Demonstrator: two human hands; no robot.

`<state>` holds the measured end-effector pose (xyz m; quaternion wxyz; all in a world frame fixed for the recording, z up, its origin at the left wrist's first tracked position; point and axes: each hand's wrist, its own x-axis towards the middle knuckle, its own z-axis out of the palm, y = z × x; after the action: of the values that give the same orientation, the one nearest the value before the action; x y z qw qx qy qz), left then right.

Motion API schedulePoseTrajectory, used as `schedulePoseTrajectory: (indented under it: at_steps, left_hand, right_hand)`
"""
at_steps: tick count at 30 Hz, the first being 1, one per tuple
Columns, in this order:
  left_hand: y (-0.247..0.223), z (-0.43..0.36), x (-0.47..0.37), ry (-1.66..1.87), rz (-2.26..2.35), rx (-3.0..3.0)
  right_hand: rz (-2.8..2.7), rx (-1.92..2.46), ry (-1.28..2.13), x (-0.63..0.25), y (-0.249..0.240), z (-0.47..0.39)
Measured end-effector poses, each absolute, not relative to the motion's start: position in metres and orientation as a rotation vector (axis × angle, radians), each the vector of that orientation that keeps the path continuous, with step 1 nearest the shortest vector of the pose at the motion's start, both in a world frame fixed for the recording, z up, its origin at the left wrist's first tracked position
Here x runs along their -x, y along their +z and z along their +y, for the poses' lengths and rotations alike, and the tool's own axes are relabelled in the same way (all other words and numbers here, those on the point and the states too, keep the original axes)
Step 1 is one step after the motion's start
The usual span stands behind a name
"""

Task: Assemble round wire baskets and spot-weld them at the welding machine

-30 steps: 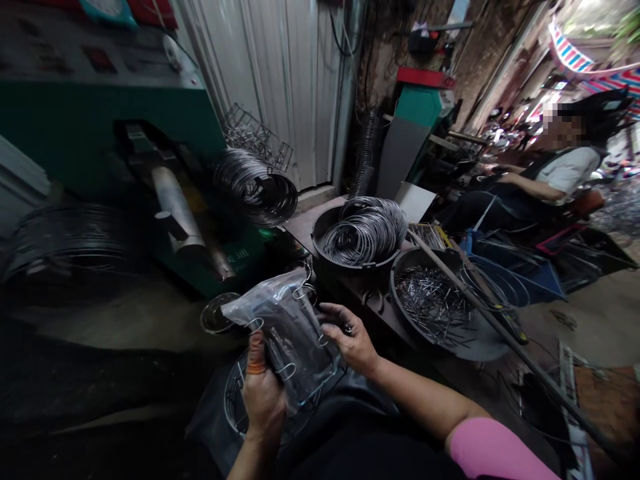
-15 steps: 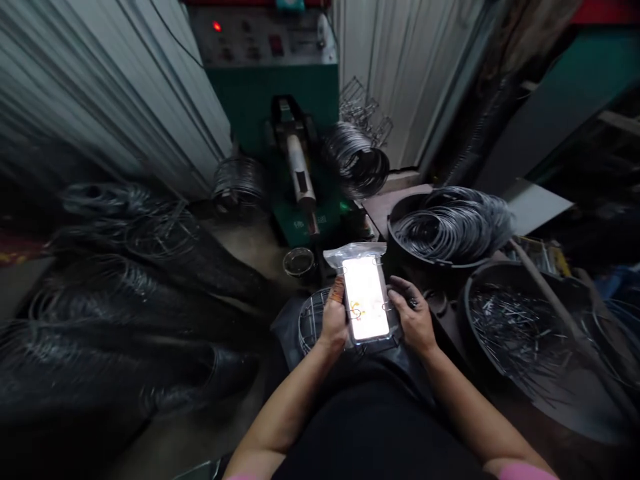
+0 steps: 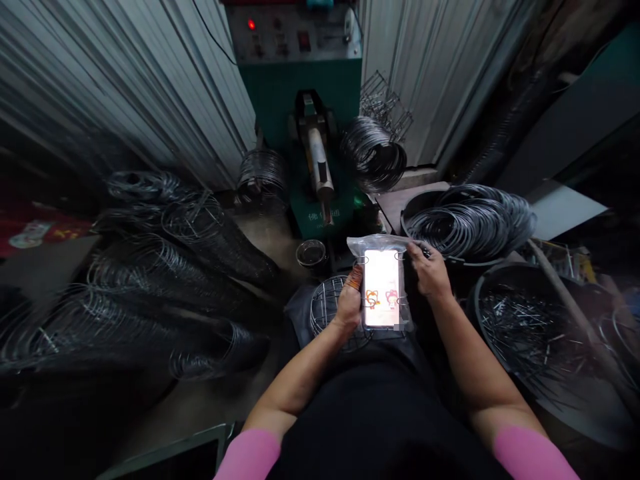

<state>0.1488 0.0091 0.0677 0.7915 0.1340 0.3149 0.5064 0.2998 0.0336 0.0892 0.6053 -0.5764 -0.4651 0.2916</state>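
Observation:
A phone [image 3: 383,283] with a bright, lit screen sits inside a clear plastic bag [image 3: 367,244] above my lap. Orange and pink cartoon figures show low on the screen. My left hand [image 3: 351,299] grips the phone and bag along the left side, with orange wrapping on a finger. At the bag's upper right corner, my right hand [image 3: 430,270] pinches the plastic. Thin wire hooks show at the phone's edges. A round wire grid [image 3: 325,308] lies on my lap beside my left hand.
A green machine [image 3: 300,87] with a red light stands ahead. Wire rings fill a tub [image 3: 407,212] at right; nearer, another tub [image 3: 475,310] holds short metal pieces. Bundles of wire rings [image 3: 195,217] lie at left. A small round dish [image 3: 311,253] is beyond the grid.
My right hand has moved up from beside the phone to the bag's top corner and closed on it. The view has shifted, and cartoon figures now show more clearly on the screen.

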Motion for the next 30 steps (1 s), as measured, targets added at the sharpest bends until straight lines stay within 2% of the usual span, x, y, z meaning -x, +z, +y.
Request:
schedulePoseTrajectory:
  at_steps: [13, 20, 24, 30]
  left_hand:
    - [0.06, 0.012, -0.15, 1.155, 0.657, -0.322]
    - [0.061, 0.015, -0.147, 1.165, 0.704, -0.24]
    - [0.063, 0.017, -0.147, 1.169, 0.69, -0.239]
    - [0.063, 0.016, -0.149, 1.13, 0.626, -0.231]
  right_hand:
    - [-1.119, 1.32, 0.644, -0.299, 0.087, 0.054]
    - [-1.123, 1.361, 0.542, -0.309, 0.085, 0.031]
    - [-1.534, 1.365, 0.335, -0.306, 0.094, -0.007]
    - [-2.192, 1.284, -0.201, -0.293, 0.095, -0.044]
